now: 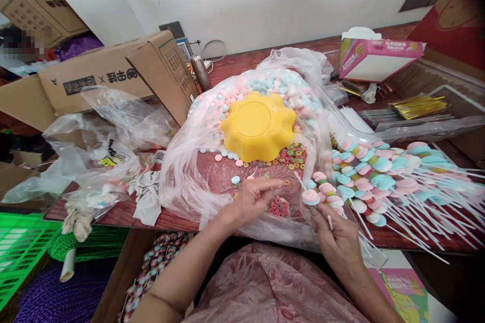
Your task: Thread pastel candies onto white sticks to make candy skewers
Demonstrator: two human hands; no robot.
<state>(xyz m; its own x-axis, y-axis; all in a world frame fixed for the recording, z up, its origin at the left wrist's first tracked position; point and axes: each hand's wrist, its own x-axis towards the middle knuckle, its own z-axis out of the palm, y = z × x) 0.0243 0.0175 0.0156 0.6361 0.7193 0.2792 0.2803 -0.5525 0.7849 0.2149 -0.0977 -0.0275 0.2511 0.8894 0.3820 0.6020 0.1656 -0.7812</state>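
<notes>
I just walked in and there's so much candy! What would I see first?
First, the bright yellow bowl, upside down in the middle on a clear bag of pastel candies. To its right lies a big pile of candy skewers on white sticks. In front, the right hand holds one skewer, and the left hand reaches among small ring candies.

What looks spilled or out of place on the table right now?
The yellow bowl sits upside down on the candy bag. Loose ring candies and a few round pastel candies lie scattered beside it, outside any container. Nothing looks damaged.
</notes>
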